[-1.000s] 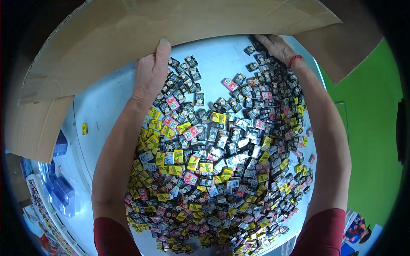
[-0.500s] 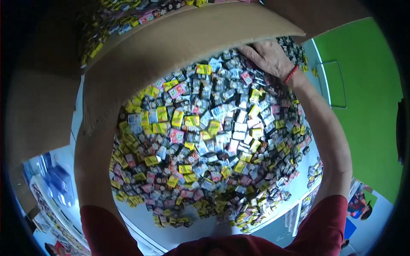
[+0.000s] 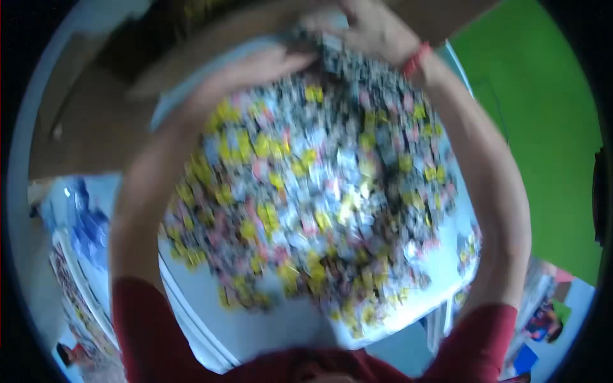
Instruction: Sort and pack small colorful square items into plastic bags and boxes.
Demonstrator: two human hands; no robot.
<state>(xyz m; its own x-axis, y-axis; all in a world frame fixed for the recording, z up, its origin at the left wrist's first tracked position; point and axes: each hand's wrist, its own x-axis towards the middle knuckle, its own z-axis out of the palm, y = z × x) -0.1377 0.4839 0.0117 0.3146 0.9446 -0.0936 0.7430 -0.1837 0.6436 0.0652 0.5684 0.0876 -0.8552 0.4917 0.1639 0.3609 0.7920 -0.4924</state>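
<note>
A wide heap of small rectangular packets [image 3: 306, 166], yellow, black, white and pink, covers most of the pale tabletop [image 3: 274, 332]. At the heap's far edge my left hand [image 3: 265, 67] reaches in from the left, beside the packets; motion smears its fingers. My right hand [image 3: 373, 32] is farther back and to the right, with a red bracelet at the wrist. It is close to a brown cardboard box [image 3: 211, 41]; whether it grips the cardboard is too blurred to tell.
More cardboard [image 3: 89, 134] stands at the left. Blue clear plastic [image 3: 89, 223] lies below it. A green surface [image 3: 543, 140] fills the right side. A person [image 3: 546, 322] sits at the lower right, and another [image 3: 73, 354] at the lower left.
The cardboard box has tilted and moved away, uncovering the heap's far side. My left hand has come into view from behind the cardboard. My right hand has moved farther away and slightly left.
</note>
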